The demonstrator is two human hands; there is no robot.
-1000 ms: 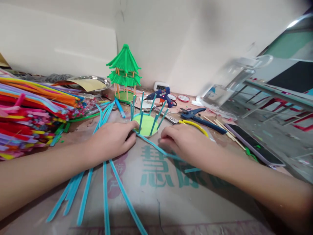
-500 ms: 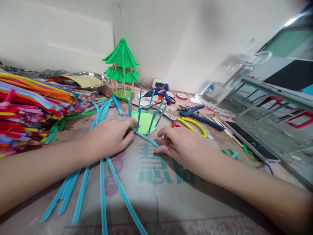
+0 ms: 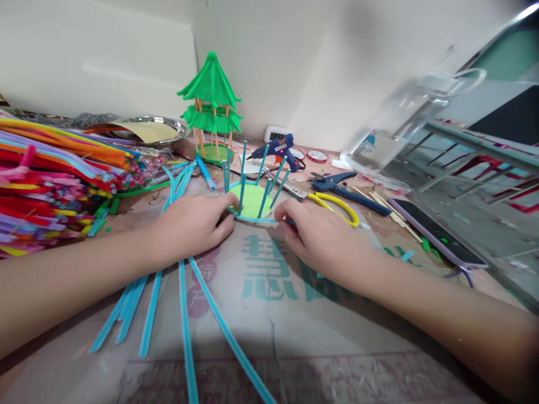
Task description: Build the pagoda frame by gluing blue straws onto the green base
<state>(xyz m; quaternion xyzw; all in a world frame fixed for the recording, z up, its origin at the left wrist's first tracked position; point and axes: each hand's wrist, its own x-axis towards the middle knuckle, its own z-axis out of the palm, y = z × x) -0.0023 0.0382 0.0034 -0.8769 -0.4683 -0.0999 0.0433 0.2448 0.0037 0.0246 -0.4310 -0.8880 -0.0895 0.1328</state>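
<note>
A round light-green base (image 3: pixel 252 201) with several upright blue sticks (image 3: pixel 265 197) stands between my hands. Along its front edge runs a blue pipe cleaner (image 3: pixel 257 220). My left hand (image 3: pixel 206 219) is closed at the base's left edge, thumb and forefinger pressing there on the pipe cleaner. At the right edge, my right hand (image 3: pixel 314 233) pinches the pipe cleaner's other end, its fingertips partly hidden. Several loose blue pipe cleaners (image 3: pixel 229 331) lie under and in front of my left forearm.
A green pagoda model (image 3: pixel 213 106) stands behind, with a blue glue gun (image 3: pixel 278 150) beside it. Yellow-handled scissors (image 3: pixel 337 206), blue pliers (image 3: pixel 349 191) and a phone (image 3: pixel 438 233) lie right. Bundled colourful pipe cleaners (image 3: pixel 54 185) are at left; a clear bottle (image 3: pixel 396 126) stands back right.
My right hand has moved up to the base, bringing the pipe cleaner from slanting away to lying along the front rim. My left hand stays at the left edge. The view has shifted slightly.
</note>
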